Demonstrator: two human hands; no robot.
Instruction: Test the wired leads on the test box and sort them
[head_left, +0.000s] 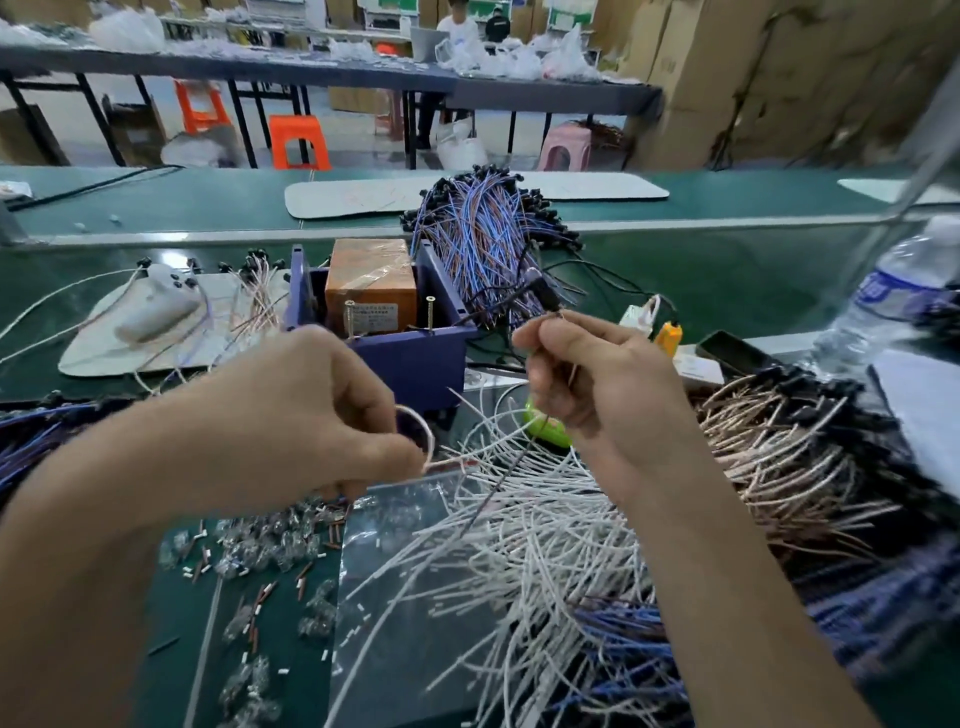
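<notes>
A big heap of white leads (545, 561) lies under both arms, closest of all. Above it, the left hand (322, 415) pinches one thin white lead (423, 423) that curls in a loop by its fingers. The right hand (587, 374) is apart from the left and pinches a wire end (558, 318) up high. I cannot tell if both hold the same lead. The purple test box (415, 358) sits just behind the hands, between them. The lead looks very light and bendy, so it will flop and tangle. I think it is best held gently, close to its ends, not by the middle.
</notes>
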